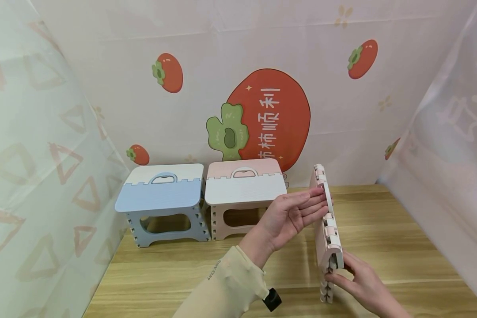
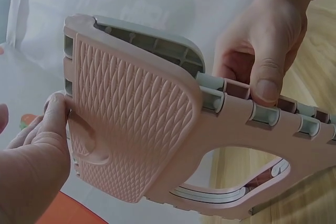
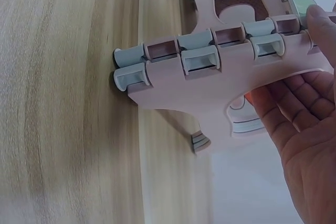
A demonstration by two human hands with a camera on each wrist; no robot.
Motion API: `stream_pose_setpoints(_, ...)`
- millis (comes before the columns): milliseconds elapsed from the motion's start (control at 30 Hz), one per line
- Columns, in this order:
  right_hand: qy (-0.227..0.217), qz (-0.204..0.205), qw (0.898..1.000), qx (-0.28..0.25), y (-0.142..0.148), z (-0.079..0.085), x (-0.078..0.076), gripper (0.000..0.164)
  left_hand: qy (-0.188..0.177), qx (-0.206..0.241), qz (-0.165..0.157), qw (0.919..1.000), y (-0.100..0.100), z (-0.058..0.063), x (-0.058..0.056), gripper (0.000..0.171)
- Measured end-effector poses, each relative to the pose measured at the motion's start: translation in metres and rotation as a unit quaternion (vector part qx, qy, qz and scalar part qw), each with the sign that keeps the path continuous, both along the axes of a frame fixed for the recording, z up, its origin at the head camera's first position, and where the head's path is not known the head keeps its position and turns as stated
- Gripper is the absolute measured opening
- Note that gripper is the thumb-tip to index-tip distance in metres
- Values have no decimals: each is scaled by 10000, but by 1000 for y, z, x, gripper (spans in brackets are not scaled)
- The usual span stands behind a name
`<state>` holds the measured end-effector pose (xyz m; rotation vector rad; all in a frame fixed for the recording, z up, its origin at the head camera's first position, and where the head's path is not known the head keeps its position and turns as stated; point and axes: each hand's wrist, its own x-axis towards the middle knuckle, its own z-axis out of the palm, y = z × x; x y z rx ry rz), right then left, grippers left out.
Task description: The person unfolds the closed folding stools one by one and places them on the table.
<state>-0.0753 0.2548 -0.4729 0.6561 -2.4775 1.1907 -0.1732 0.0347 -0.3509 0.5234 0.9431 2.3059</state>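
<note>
A pink and white folding stool stands on edge at the right of the head view, with its top folded down into two halves and its legs on the table. My left hand reaches across to it, fingers straight, tips touching the folded top near the handle slot. Lower down, my right hand grips the hinged leg panels at the near side. The left wrist view shows the right thumb on the hinge edge and the pink ribbed top. In the right wrist view, fingers curl behind the leg panel.
Left of the stool stand two unfolded folding stools, one blue and white, one pink and white. They sit side by side on a wood-grain table near the back. A printed cloth hangs behind, with sheets at both sides.
</note>
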Motion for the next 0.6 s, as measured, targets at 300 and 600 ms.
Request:
stream_pose_setpoints(300, -358, -92, 9990, -252, -3, -3, -3, 39, 25, 64, -53, 10000, 5, 0, 0, 45)
stream_pose_setpoints(600, -315, 26, 9976, -614, -7, -6, -5, 40, 67, 74, -102, 9999, 11, 0, 0, 45)
